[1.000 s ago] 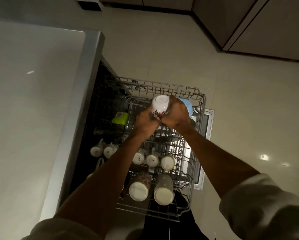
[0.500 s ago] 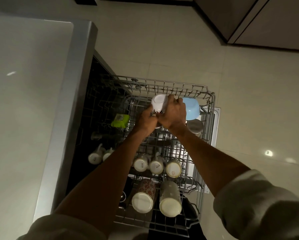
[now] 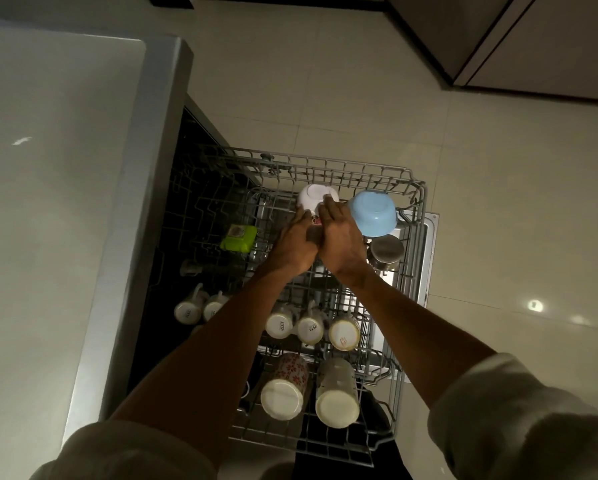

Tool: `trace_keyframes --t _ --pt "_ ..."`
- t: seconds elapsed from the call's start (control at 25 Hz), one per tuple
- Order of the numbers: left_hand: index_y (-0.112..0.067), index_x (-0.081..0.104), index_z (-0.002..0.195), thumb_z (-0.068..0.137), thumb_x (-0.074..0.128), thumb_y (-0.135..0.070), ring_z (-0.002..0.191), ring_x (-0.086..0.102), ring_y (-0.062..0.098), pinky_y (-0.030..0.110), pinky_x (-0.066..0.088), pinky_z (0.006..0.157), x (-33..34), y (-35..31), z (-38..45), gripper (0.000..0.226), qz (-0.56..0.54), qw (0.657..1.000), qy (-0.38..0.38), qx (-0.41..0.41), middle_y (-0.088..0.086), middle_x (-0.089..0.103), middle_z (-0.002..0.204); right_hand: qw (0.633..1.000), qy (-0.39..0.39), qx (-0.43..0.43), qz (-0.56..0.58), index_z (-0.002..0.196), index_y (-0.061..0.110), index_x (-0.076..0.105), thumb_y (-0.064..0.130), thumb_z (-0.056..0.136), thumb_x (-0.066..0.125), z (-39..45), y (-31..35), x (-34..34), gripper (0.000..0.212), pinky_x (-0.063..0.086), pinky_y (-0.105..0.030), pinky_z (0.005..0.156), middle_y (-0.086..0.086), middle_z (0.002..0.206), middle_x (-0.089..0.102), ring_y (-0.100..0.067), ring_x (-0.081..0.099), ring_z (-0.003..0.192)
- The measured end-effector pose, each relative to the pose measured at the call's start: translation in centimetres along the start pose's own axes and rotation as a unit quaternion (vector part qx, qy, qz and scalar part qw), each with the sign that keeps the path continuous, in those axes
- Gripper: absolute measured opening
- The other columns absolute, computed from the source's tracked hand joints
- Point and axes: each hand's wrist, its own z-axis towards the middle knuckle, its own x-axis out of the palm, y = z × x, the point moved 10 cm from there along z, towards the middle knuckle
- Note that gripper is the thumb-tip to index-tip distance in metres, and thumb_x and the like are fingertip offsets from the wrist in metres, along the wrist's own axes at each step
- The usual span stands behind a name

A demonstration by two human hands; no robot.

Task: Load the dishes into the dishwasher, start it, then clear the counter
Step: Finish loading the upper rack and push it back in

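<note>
Change: both hands have gone down a little with the white bowl since a second ago, and the blue bowl beside it now shows more fully.
Counter: pale top on the far left, with a grey metal edge that runs down beside the open dishwasher.
Green item: small lime-green piece that lies in the dark inner part of the machine, left of the hands.
Two mugs: white, upside down, in the shadow under the counter edge.
Upper rack: grey wire basket pulled out over the floor; the person stands over it and reaches in with both arms.
Left hand: its fingers reach to the near side of the white bowl; if they curl round it, I cannot tell from here.
White bowl: bottom up, at the far end of the rack, touched by both hands.
Right hand: close against the left one, fingers rather straight, the tips resting on the bowl's base.
Cups: three in a row near the middle of the rack, two taller ones nearer to the person, all bottom up.
Blue bowl: upside down, just right of the white one.
Steel cup: right under the blue bowl, at the rack's right side.
</note>
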Motion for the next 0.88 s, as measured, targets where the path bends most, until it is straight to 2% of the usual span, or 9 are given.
trace_keyframes --t 0.16,0.28,0.4,0.6,0.8,0.88 --pt "-0.02 0.017 0.159 0.102 0.044 -0.022 0.153 0.012 0.028 0.05 0.02 0.122 -0.2 0.1 0.0 0.064 -0.005 1.0 0.01 -0.009 -0.004 0.003 0.167 0.998 0.025 -0.04 -0.04 0.149 -0.006 0.035 0.009 0.095 0.059 -0.2 1.4 -0.2 0.061 0.012 -0.038 0.123 -0.027 0.159 0.026 -0.036 0.022 0.151" --pt "-0.017 0.017 0.159 0.098 0.047 -0.012 0.153 0.01 0.026 0.049 0.019 0.123 -0.4 -0.3 -0.7 0.069 -0.001 1.0 0.01 -0.004 -0.002 0.003 0.167 0.996 0.038 -0.027 -0.07 0.154 -0.004 0.024 0.016 0.098 0.053 -0.6 1.4 -0.5 0.065 0.006 -0.037 0.126 -0.025 0.163 0.015 -0.033 0.01 0.154" --pt "-0.016 0.016 0.159 0.092 0.05 -0.005 0.153 0.009 0.025 0.046 0.018 0.124 -0.7 -0.6 -2.4 0.076 0.015 1.0 0.0 0.011 0.0 0.003 0.167 0.997 0.054 -0.016 -0.06 0.155 -0.003 0.02 0.022 0.095 0.058 -2.1 1.7 -0.8 0.076 0.007 -0.037 0.126 -0.023 0.163 0.016 -0.031 0.012 0.154" --pt "-0.017 0.018 0.159 0.091 0.048 0.002 0.154 0.008 0.022 0.04 0.015 0.125 -2.0 -1.3 -7.3 0.076 0.053 0.995 -0.044 0.075 0.003 0.007 0.167 0.996 0.052 -0.027 -0.064 0.154 -0.001 0.028 0.025 0.091 0.065 -6.3 4.0 -2.8 0.077 0.018 -0.043 0.125 -0.022 0.16 0.027 -0.033 0.023 0.151" --pt "-0.01 0.012 0.158 0.088 0.047 0.004 0.154 0.004 0.02 0.04 0.013 0.125 -4.3 -0.5 -14.9 0.08 0.089 0.987 -0.094 0.097 0.006 0.004 0.167 0.992 0.064 -0.077 -0.07 0.158 0.002 0.016 0.028 0.095 0.059 -11.8 9.5 -6.4 0.08 0.001 -0.035 0.124 -0.019 0.165 0.012 -0.03 0.009 0.154" --pt "-0.01 0.014 0.158 0.089 0.049 0.001 0.154 0.005 0.021 0.04 0.013 0.125 -5.5 0.6 -18.4 0.078 0.095 0.981 -0.123 0.113 0.006 0.006 0.166 0.992 0.056 -0.096 -0.066 0.158 0.002 0.017 0.029 0.094 0.059 -13.7 12.0 -7.5 0.081 0.0 -0.033 0.123 -0.019 0.165 0.012 -0.029 0.009 0.154"
